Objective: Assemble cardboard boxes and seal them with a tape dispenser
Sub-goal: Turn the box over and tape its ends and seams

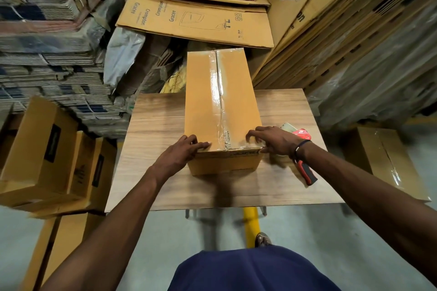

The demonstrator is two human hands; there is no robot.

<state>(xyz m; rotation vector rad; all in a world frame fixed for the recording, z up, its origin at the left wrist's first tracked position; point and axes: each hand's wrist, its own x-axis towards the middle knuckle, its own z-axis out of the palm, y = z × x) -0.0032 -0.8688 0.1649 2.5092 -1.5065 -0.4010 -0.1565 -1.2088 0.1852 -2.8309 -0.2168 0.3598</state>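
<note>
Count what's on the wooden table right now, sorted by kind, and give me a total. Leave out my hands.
Cardboard box, its top seam taped: 1
Tape dispenser, red and black, partly behind the right wrist: 1
Total: 2
Both sit on the table; the left hand and right hand rest on the box's near end.

Both hands [182,151] [272,139] flat on taped cardboard box [203,101] atop wooden table [151,125]
</note>
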